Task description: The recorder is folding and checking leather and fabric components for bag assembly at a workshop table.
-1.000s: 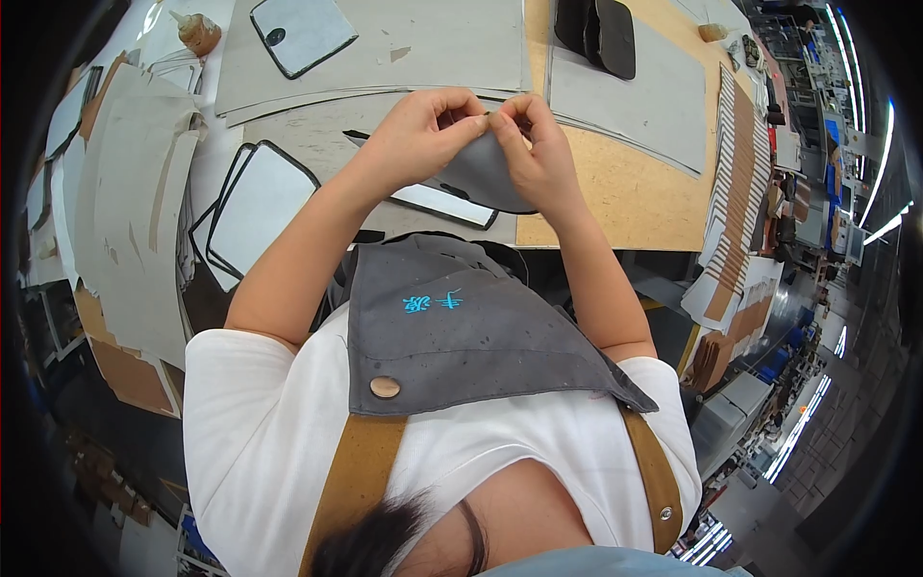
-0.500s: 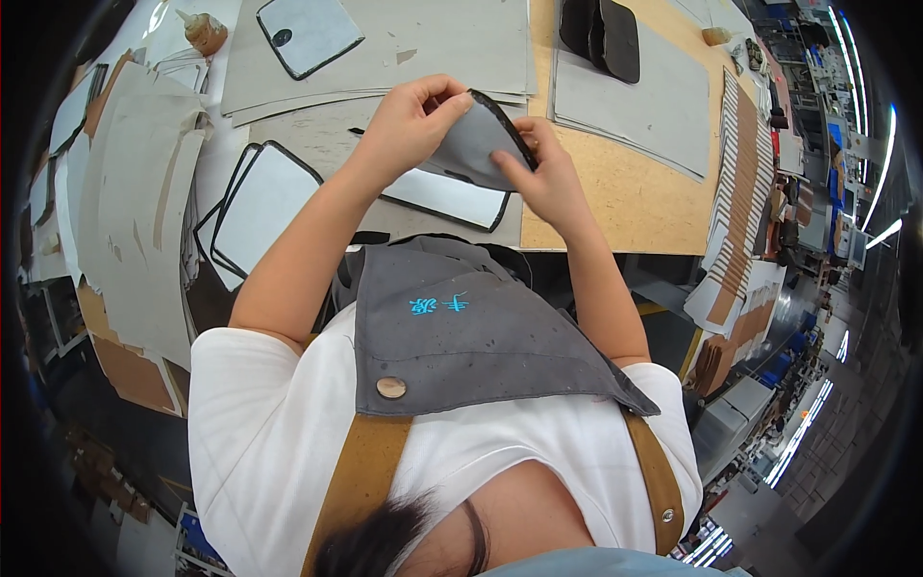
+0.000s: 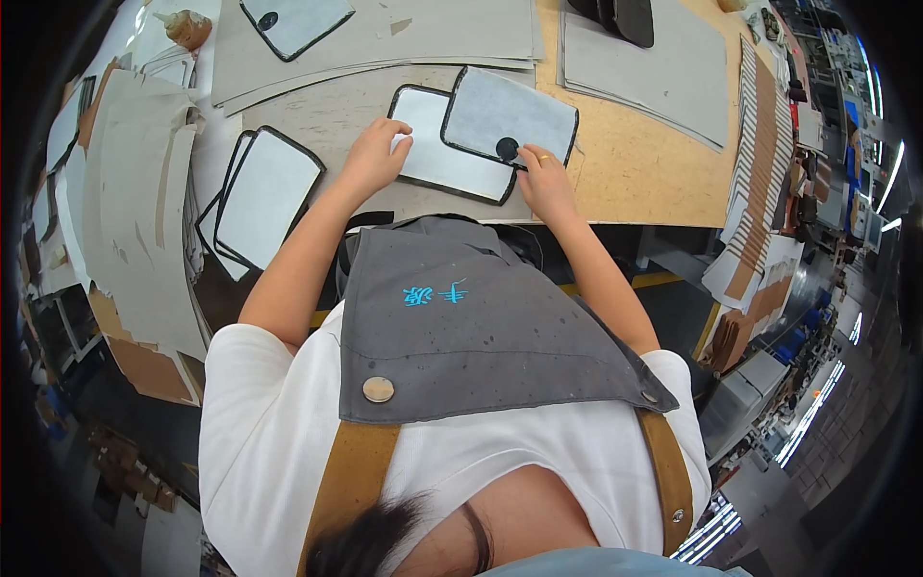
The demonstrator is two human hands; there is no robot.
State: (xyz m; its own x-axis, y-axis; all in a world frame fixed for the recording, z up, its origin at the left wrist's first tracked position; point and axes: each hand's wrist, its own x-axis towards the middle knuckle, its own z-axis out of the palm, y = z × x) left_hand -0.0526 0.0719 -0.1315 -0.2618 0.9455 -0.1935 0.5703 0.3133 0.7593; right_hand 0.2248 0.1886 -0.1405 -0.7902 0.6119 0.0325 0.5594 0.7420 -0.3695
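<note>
A worktable (image 3: 663, 192), squeeze bottle (image 3: 187, 30) and grey sheets (image 3: 646, 87) suggest a workshop.

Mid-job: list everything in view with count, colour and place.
Dotted panels: two, pale, black-edged, upper centre and top left
Plain panel: one, white, black-edged, partly under central dotted one
Overlapped panels: at least two, white, black-edged, left
Grey sheets: several, grey, top centre and right
Black pieces: count unclear, black, top right
Bottle: one, amber, top left
Wooden board: one, yellowish, upper right
Striped strips: several, brown and white, right
Worn sheets: several, beige-grey, far left
Background clutter: uncountable, mixed colours, both sides
Apron: one, grey, centre
Left hand: one, bare, at plain panel's left edge
Right hand: one, bare, at central dotted panel's lower edge
</note>
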